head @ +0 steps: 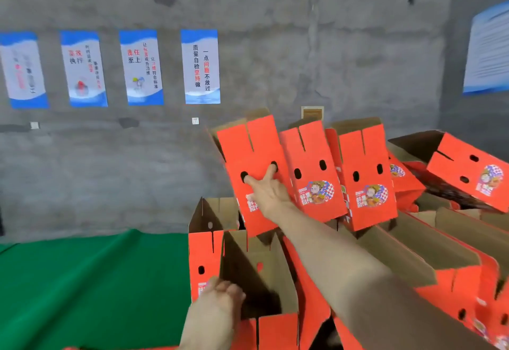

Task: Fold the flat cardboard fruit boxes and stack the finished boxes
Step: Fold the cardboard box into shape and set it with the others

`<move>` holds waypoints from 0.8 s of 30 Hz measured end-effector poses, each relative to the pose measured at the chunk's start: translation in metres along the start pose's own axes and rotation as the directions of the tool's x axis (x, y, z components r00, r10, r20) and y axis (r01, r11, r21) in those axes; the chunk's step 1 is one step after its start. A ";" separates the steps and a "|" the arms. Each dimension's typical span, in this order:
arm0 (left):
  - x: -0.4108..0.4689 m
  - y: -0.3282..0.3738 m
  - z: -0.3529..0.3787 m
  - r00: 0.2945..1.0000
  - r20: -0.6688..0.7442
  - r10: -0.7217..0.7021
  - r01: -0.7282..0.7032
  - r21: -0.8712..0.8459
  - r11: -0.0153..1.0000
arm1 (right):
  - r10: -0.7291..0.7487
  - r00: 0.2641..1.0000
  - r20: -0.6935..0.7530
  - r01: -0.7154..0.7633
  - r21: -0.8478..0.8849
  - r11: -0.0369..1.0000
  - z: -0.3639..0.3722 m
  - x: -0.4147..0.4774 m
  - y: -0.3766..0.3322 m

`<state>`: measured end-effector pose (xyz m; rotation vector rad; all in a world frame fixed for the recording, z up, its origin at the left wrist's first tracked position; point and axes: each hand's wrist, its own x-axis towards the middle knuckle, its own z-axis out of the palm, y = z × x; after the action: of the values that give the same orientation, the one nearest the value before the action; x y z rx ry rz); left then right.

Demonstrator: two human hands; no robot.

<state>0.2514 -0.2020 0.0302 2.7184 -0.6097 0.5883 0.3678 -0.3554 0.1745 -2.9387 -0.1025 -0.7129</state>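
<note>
A folded red fruit box (248,143) stands tilted at the left end of a row on top of the pile. My right hand (268,192) reaches out to it, thumb and one finger poked into its two oval handle holes. Lower down, an open red box (205,253) with a brown inside stands at the pile's left edge. My left hand (223,297) grips the top edge of its wall, fingers curled over it. Two more folded boxes, one (311,162) and another (363,173), lean beside the held one.
Another red box (468,170) lies tipped at the far right over several open boxes (413,250). A green cloth surface (82,280) spreads to the left. A grey concrete wall with posters (200,66) stands behind.
</note>
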 end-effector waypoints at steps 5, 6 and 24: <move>-0.001 -0.007 -0.005 0.992 0.008 -0.128 0.128 -0.029 0.991 | 0.109 0.992 -0.062 -0.114 -0.089 0.989 -0.014 -0.002 0.059; -0.001 -0.009 -0.003 0.988 0.024 -0.153 0.155 -0.074 0.985 | 0.119 0.990 -0.079 -0.127 -0.106 0.986 -0.016 -0.001 0.064; -0.003 -0.006 0.004 0.978 0.056 -0.203 0.210 -0.221 0.952 | 0.145 0.960 0.239 -0.160 0.046 0.986 0.035 -0.032 0.034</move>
<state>0.2525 -0.1975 0.0241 2.5381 -0.3667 0.3958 0.3585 -0.3860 0.1257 -2.9158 0.0797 -0.3323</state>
